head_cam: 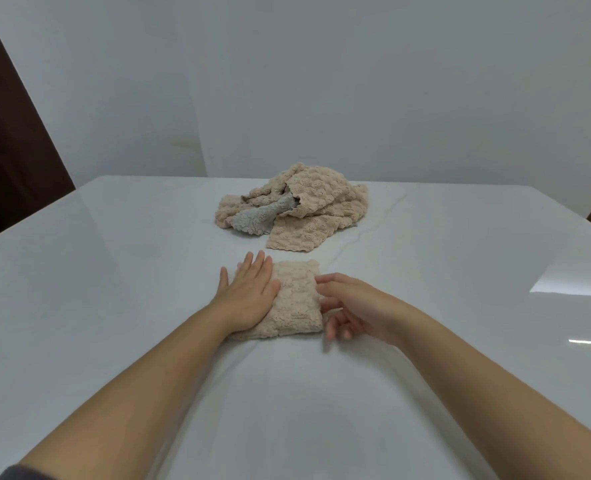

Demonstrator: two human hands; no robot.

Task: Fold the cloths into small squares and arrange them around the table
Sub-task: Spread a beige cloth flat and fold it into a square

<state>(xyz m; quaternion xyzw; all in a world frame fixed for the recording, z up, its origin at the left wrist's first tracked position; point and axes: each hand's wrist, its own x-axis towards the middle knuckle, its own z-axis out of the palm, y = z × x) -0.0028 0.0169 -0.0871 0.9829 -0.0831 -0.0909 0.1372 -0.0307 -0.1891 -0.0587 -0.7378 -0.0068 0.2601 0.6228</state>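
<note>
1. Head view: the folded cloth lies mid-worktop, the unfolded pile at its 12 o'clock. Soft, light, springy, I judge; best pinched at its 3 o'clock edge.
2. My left hand presses it, fingers straight; my right hand hovers at 3 o'clock, fingers loosely curled, empty.

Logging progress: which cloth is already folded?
The beige cloth under the left hand, a neat square; the others lie crumpled in a pile farther back.
</note>
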